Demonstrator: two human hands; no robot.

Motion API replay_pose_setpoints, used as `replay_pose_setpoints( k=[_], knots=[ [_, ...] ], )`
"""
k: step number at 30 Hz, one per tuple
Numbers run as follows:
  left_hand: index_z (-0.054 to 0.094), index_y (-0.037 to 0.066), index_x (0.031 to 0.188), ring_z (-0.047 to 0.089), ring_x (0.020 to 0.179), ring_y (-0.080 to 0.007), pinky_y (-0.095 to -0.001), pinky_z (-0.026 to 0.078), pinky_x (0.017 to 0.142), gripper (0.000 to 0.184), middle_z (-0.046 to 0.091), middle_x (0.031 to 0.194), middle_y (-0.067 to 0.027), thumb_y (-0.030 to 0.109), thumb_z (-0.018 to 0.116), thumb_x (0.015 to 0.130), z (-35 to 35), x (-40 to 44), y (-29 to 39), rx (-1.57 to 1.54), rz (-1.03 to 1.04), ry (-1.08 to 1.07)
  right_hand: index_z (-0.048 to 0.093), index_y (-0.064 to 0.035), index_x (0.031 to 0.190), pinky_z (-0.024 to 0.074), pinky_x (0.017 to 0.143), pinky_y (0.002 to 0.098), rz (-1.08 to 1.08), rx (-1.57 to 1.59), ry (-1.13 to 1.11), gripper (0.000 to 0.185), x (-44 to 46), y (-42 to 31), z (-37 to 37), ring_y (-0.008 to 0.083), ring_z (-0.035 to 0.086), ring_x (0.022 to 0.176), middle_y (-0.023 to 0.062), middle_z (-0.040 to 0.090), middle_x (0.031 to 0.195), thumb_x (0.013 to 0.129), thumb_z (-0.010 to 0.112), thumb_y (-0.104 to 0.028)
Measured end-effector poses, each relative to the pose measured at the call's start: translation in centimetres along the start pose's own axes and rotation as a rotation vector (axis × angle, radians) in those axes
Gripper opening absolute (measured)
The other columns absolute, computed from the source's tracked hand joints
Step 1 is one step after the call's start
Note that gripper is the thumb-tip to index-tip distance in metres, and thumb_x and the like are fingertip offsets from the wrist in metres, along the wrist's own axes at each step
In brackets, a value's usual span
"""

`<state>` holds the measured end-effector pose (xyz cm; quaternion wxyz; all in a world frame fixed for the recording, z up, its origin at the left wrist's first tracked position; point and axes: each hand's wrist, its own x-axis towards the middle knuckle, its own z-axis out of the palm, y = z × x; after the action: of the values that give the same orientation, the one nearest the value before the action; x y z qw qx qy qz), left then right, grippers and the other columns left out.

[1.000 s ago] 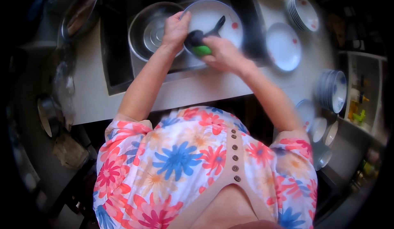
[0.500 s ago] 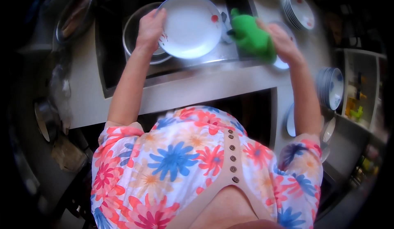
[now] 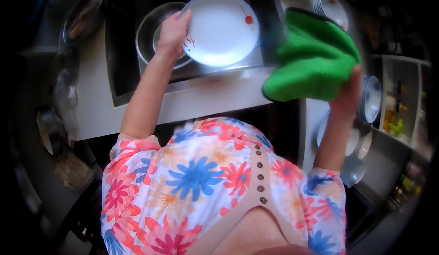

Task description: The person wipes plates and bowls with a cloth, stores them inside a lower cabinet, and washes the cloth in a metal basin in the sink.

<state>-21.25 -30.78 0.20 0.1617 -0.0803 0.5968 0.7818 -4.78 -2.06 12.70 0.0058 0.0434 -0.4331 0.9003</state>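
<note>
Kitchen counter [image 3: 196, 102], where one person holds a white plate [image 3: 222, 31] and a green cloth [image 3: 315, 56].
I see the left hand [image 3: 173, 37] gripping the plate by its edge, partly in front of a metal bowl [image 3: 147, 42]; the right hand [image 3: 346, 92] grasps the cloth, loosely spread near the plate.

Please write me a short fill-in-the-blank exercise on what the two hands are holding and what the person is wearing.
1. The left hand holds a plate whose main colour is ____.
2. The cloth in the right hand is mainly ____.
3. The flowered shirt shows ____ dark buttons in a row.

Missing words: white; green; six.
</note>
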Motion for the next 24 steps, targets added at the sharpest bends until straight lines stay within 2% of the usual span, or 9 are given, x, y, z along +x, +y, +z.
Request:
replay_pose_setpoints(
  k=[3,5,9,10,12,15,17,21,24],
  knots=[
    [0.056,-0.001,0.1,0.06,0.07,-0.012,-0.0252,0.051,0.065,0.026,0.063,0.083,-0.0068,0.02,0.051,0.087,1.1,-1.1,0.2,0.009,-0.052,-0.005,0.045,0.0023,0.117,0.0411,0.088,0.0383,-0.048,-0.672,-0.144,0.052,-1.4,-0.1,1.9,0.0276,0.05,0.107,0.0161,0.052,0.113,0.075,0.066,-0.021],
    [0.056,-0.002,0.101,0.059,0.07,-0.0123,-0.0255,0.05,0.064,0.026,0.062,0.084,-0.007,0.019,0.051,0.087,2.3,-2.2,0.2,0.026,-0.087,-0.079,0.051,-0.0013,0.109,0.0414,0.085,0.0362,-0.024,-1.148,-0.435,0.042,0.4,1.2,2.3,0.0263,0.052,0.099,0.0111,0.052,0.109,0.075,0.065,-0.021],
    [0.057,-0.002,0.1,0.058,0.067,-0.0103,-0.0243,0.049,0.062,0.023,0.062,0.081,-0.0056,0.015,0.051,0.086,4.8,-5.0,0.3,0.158,-0.136,-0.306,0.055,-0.0049,0.105,0.0368,0.089,0.0363,-0.191,-1.618,-0.15,0.041,1.7,7.6,-0.8,0.0268,0.05,0.101,0.0124,0.056,0.101,0.072,0.068,-0.025],
    [0.057,0.0,0.099,0.059,0.067,-0.009,-0.0232,0.049,0.062,0.022,0.062,0.081,-0.0048,0.016,0.053,0.085,5.3,-5.5,0.2,0.202,-0.146,-0.382,0.055,-0.0071,0.105,0.0347,0.091,0.0391,-0.37,-1.941,-0.446,0.037,3.3,7.5,-1.4,0.0302,0.048,0.102,0.0137,0.055,0.102,0.074,0.064,-0.026],
    [0.059,0.002,0.097,0.056,0.065,-0.0053,-0.0199,0.047,0.06,0.018,0.061,0.079,-0.0018,0.015,0.055,0.084,6.6,-7.0,0.3,0.221,-0.195,-0.585,0.055,-0.0053,0.104,0.0397,0.085,0.0383,-0.332,-1.934,-0.482,0.037,4.8,8.9,-3.5,0.0323,0.052,0.094,0.0171,0.055,0.097,0.075,0.062,-0.026],
    [0.06,0.001,0.098,0.05,0.065,-0.0023,-0.0174,0.043,0.061,0.019,0.058,0.076,0.0022,0.014,0.055,0.085,6.7,-7.9,0.6,0.394,-0.177,-0.606,0.052,0.0005,0.101,0.0452,0.073,0.0372,-0.154,-1.712,-0.426,0.043,5.7,6.9,-0.4,0.0338,0.056,0.081,0.0215,0.057,0.087,0.074,0.064,-0.03],
    [0.06,0.001,0.1,0.05,0.066,-0.0021,-0.0172,0.043,0.06,0.02,0.058,0.077,0.0022,0.014,0.055,0.085,6.8,-8.0,0.3,0.381,-0.064,-0.615,0.055,0.0012,0.095,0.0471,0.066,0.036,0.158,-1.564,-0.435,0.037,6.1,6.3,-0.2,0.0339,0.058,0.071,0.0211,0.058,0.076,0.077,0.062,-0.03],
    [0.059,0.002,0.102,0.052,0.067,-0.0033,-0.0175,0.044,0.061,0.021,0.058,0.078,0.0012,0.015,0.055,0.085,6.7,-8.2,0.0,0.419,0.014,-0.627,0.059,0.0033,0.082,0.0463,0.06,0.0344,0.216,-1.503,-0.354,0.031,4.5,6.3,-1.4,0.0319,0.059,0.065,0.0199,0.058,0.068,0.081,0.059,-0.028],
    [0.06,-0.001,0.097,0.051,0.06,-0.0043,-0.0186,0.043,0.053,0.02,0.059,0.073,0.001,0.012,0.051,0.085,6.5,-7.9,0.3,0.289,0.088,-0.501,0.059,0.0033,0.084,0.0457,0.06,0.0311,0.154,-1.347,-0.07,0.03,2.4,7.4,-2.9,0.022,0.058,0.06,0.0161,0.06,0.067,0.082,0.058,-0.026]
  ],
)
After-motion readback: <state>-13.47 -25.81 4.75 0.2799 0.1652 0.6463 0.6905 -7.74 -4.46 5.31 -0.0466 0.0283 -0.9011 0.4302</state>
